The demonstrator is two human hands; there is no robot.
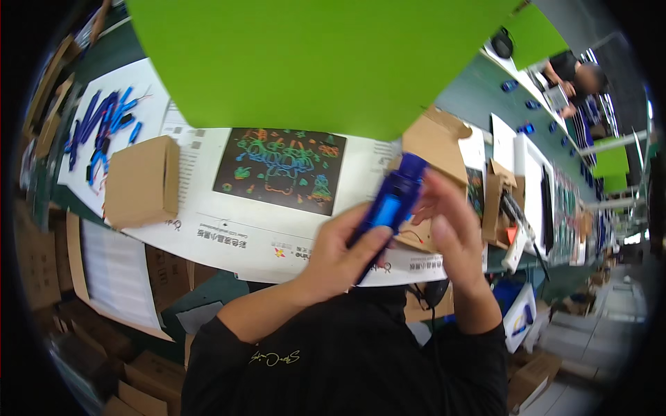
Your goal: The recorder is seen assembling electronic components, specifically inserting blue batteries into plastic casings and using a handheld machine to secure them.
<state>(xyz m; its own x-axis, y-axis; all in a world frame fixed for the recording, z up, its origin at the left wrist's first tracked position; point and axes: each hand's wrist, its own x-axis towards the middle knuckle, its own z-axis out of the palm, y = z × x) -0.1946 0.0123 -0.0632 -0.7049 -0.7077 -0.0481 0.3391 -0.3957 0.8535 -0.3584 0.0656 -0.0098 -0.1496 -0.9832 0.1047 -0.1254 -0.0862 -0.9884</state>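
Note:
A dark blue handheld casing (414, 168) with a wider head and a bright blue cell (387, 208) in its body is held tilted over the table. My left hand (347, 251) is closed around its lower part, thumb lying along the near side. Beside the casing's upper end is my right hand (451, 225), its fingers curved and smeared by motion. Whether they grip or only touch the casing I cannot make out. Behind the hands lies an opened cardboard box (437, 147) with a thin red wire near its lower edge.
A cardboard box (142, 182) stands at the left, by a pile of dark blue casings (97, 118) and blue cells with wires. A dark printed sheet (281, 170) lies mid-table below a green panel (298, 62). At the right are a white-handled tool (515, 249) and, farther off, another person (569, 80).

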